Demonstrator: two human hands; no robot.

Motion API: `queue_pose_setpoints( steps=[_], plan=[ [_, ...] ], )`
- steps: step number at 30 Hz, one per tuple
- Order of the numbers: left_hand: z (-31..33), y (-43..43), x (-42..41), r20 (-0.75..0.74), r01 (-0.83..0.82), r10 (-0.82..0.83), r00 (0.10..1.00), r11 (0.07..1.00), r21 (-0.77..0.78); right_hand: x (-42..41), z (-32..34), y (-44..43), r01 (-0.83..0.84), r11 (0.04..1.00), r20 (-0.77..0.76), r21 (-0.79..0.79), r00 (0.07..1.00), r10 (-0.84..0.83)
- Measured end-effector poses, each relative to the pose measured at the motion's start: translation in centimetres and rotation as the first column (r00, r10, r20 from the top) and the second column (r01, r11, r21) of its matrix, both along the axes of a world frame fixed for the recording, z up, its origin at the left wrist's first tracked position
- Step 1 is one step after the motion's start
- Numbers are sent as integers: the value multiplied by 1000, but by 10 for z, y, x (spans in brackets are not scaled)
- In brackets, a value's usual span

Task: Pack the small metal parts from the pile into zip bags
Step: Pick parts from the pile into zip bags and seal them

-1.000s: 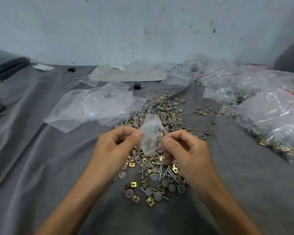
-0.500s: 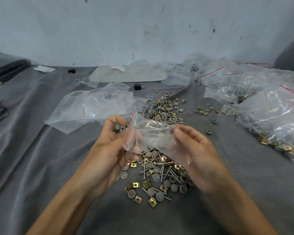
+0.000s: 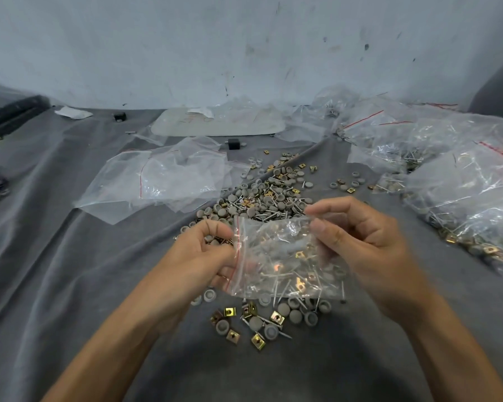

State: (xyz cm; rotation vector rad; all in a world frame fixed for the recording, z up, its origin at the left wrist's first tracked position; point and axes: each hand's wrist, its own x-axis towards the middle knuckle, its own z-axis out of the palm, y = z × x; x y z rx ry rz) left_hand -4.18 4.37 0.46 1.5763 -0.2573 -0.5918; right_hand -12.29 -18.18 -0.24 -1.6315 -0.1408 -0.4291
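Wrinkled grey cloth (image 3: 70, 285), scuffed white wall (image 3: 186, 47); glinting metal pile (image 3: 262, 198). Crinkly zip bag (image 3: 279, 256) pinched by left hand (image 3: 198, 256), right hand (image 3: 366, 250).

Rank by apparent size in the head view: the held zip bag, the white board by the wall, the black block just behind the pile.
1. held zip bag, though it is nearest the camera
2. white board
3. black block, by far the smallest

Two hands: left hand (image 3: 206, 256), right hand (image 3: 369, 250). One bag (image 3: 285, 262) between them. Two black blocks: one block (image 3: 119, 116) at eleven o'clock, a second block (image 3: 233, 144) at twelve. One white tray (image 3: 218, 123) at twelve. Loose parts (image 3: 267, 195), empty bags (image 3: 169, 178) at ten and filled bags (image 3: 462, 192) at two overlap too much to count.
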Motion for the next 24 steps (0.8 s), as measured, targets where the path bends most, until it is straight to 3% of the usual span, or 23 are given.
queue_pose_setpoints(
  steps=[7,11,16,19,22,24],
  plan=[
    [-6,0,-3,56,116,-118,991,992,47,-9,6,-2,-33,996,-40,-79,999,30],
    [-8,2,1,193,5,-3,981,1000,-10,-8,9,-7,113,994,-26,0,993,-113],
    [-4,-3,-7,268,49,9,963,976,-211,-6,11,-4,234,963,-77,137,971,-225],
    [-3,-2,-9,393,105,-41,919,984,-144,-7,11,-4,239,959,-99,150,969,-226],
    [-1,-2,-11,400,148,-103,910,986,-82,-8,15,-8,288,956,-87,50,955,-283],
    [-1,-4,-11,399,180,-151,905,983,-38,-9,20,-20,429,886,-6,-174,900,-437]
  ],
)
